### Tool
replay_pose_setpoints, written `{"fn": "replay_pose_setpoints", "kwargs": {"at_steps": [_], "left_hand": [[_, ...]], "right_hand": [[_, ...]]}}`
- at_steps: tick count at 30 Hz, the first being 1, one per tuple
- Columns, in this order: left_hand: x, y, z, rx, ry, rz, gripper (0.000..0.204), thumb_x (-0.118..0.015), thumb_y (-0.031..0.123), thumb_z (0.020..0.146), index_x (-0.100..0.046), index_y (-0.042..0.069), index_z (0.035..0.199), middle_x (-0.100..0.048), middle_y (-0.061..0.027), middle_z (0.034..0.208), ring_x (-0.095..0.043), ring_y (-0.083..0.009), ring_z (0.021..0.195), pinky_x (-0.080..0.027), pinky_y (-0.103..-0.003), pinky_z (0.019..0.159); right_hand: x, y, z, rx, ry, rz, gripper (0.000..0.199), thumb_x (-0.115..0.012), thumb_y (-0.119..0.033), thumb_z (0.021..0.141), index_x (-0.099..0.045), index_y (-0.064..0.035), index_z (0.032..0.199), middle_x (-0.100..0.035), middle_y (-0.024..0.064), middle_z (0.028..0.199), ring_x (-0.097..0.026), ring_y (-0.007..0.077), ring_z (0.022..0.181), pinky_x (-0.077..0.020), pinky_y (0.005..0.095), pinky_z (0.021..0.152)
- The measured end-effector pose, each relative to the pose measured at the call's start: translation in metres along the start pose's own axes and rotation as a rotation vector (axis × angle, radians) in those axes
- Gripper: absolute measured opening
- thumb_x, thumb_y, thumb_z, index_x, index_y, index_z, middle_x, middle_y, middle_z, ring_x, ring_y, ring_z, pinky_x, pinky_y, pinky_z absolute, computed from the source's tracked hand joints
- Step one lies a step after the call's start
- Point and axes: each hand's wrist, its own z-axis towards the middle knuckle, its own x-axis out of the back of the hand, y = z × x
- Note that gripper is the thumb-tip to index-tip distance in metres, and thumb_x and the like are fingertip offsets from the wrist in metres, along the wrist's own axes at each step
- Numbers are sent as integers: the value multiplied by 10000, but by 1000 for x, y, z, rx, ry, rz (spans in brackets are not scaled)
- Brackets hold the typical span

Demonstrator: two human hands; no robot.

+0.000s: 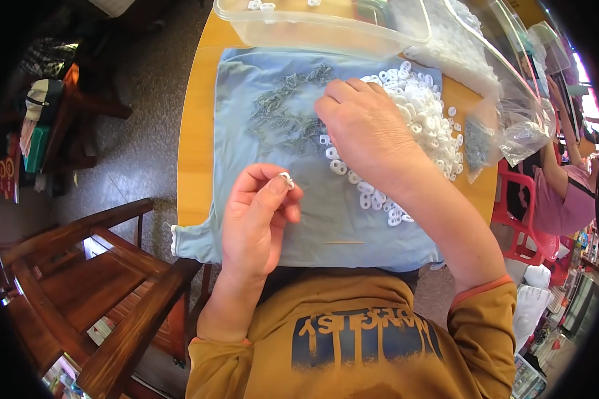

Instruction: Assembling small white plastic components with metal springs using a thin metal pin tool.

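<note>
Head view: the left hand (256,216) is raised over the near part of the blue cloth (246,219), its fingers (276,185) pinched narrow on one small white ring (287,177). The right hand (366,130) lies palm down farther back on the cloth, fingers loosely curled and spread, tips touching the grey screws (283,110) scattered toward the counter's (194,133) far left; whether it grips one I cannot tell. A big heap of white rings (426,106) lies just right of that hand, running toward the right edge. A clear tub (313,30) at the far edge holds only a few rings, and a clear bag (512,113) sits at the far right. Judging by the nearly bare tub and the full heap, the work looks barely begun, with most pieces left.
</note>
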Motion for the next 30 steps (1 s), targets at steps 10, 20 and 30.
{"fn": "replay_pose_setpoints", "kwargs": {"at_steps": [10, 20, 30], "left_hand": [[10, -3, -1, -26, -97, -34, 94, -550, 66, 882, -530, 50, 972, -613, -81, 834, -555, -126, 665, -459, -228, 616], [10, -7, 1, -48, -127, -39, 99, -543, 68, 889, -526, 46, 984, -611, -88, 857, -553, -127, 678, -454, -230, 618], [11, -5, -2, -35, -130, 12, 114, -550, 66, 879, -521, 34, 985, -606, -91, 844, -547, -124, 672, -451, -230, 625]], "right_hand": [[-5, 1, 1, 16, 69, 108, 67, -614, -59, 683, -556, -56, 716, -541, 87, 721, -562, 276, 724, -455, 374, 671], [3, -5, -6, -121, 169, 453, 98, -615, 35, 699, -545, -10, 752, -562, 89, 723, -562, 246, 650, -461, 301, 577], [15, -21, -26, -109, 247, 734, 166, -661, 58, 676, -573, -27, 788, -599, 70, 758, -606, 193, 673, -486, 278, 593]]}}
